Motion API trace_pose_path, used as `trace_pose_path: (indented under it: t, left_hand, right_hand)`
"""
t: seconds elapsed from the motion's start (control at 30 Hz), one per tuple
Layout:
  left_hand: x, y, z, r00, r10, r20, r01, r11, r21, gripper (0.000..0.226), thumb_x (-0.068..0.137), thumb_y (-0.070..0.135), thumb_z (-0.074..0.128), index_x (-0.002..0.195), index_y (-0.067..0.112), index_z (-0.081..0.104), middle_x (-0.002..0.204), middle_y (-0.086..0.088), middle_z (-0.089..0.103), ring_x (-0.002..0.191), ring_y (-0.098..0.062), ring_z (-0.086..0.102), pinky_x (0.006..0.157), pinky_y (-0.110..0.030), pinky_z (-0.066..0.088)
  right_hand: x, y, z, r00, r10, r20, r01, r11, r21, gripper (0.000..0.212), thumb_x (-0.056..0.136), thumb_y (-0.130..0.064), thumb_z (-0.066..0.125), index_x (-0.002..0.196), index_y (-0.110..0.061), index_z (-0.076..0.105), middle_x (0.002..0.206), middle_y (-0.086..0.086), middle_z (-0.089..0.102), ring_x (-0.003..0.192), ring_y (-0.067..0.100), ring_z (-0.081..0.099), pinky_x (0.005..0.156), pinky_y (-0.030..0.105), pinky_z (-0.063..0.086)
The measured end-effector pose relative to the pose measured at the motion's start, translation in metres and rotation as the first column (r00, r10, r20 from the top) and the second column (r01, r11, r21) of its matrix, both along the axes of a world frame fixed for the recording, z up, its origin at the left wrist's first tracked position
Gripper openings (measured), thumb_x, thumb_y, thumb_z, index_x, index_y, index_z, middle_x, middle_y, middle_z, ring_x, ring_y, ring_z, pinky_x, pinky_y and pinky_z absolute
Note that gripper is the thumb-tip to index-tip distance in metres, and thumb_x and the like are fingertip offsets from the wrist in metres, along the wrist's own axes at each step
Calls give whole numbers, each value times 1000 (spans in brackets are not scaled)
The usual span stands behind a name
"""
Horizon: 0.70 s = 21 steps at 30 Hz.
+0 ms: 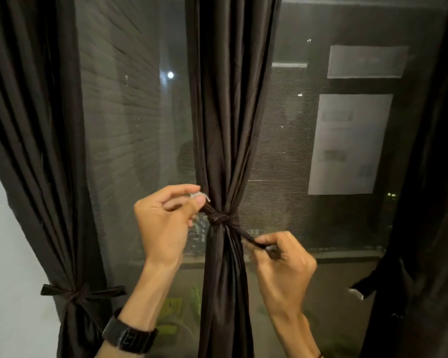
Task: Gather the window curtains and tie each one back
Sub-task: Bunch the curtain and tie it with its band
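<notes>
A dark brown middle curtain [230, 112] hangs gathered in front of the window, cinched by a knotted tie-back [219, 218] of the same cloth. My left hand [163, 223] pinches the tie's left end, which has a pale tip, just left of the knot. My right hand [285, 264] grips the tie's right end, pulled down and to the right. The left curtain [34, 125] is bunched, with a tie-back [75, 293] knotted around it low down. The right curtain [429, 202] hangs at the frame's edge, and a loose tie [365, 285] dangles from it.
Behind the curtains is a window with a mesh screen [282, 151], dark outside, with buildings and lights beyond. Its sill [347, 255] runs across at hand height. A white wall [8, 254] borders the left. A black watch sits on my left wrist [130, 337].
</notes>
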<state>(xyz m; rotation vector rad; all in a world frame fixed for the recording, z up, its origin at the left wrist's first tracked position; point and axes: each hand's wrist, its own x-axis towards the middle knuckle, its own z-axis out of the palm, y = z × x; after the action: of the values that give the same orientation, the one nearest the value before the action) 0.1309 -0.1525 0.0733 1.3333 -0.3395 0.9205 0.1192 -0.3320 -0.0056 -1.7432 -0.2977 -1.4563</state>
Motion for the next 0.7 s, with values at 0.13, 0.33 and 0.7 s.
trace_pose_path:
  t: [0.13, 0.33, 0.7]
  left_hand:
    - [8, 17, 1, 876, 354, 327, -443, 860, 255, 17, 82, 2, 84, 93, 14, 83, 77, 2, 76, 68, -9, 71, 67, -21, 55]
    - [1, 17, -9, 882, 338, 329, -424, 873, 241, 11, 86, 11, 83, 97, 14, 82, 89, 12, 76, 74, -8, 74, 71, -17, 55]
    - [-10, -57, 20, 822, 179, 541, -402, 855, 328, 11, 101, 36, 62, 108, 39, 69, 124, 19, 66, 98, -4, 62, 89, -22, 46]
  right_hand:
    - [8, 4, 3, 999, 20, -31, -19, 999, 32, 41, 59, 14, 86, 71, -20, 66, 69, -14, 61, 63, 3, 59, 55, 10, 43]
    - [9, 9, 2, 968, 153, -197, -131, 984, 120, 34, 69, -10, 91, 73, -28, 62, 71, -12, 63, 59, 12, 63, 51, 34, 54]
    - [-31, -87, 69, 964, 65, -258, -136, 954, -267, 27, 85, -43, 75, 108, -36, 64, 102, -25, 62, 90, -4, 62, 72, 8, 48]
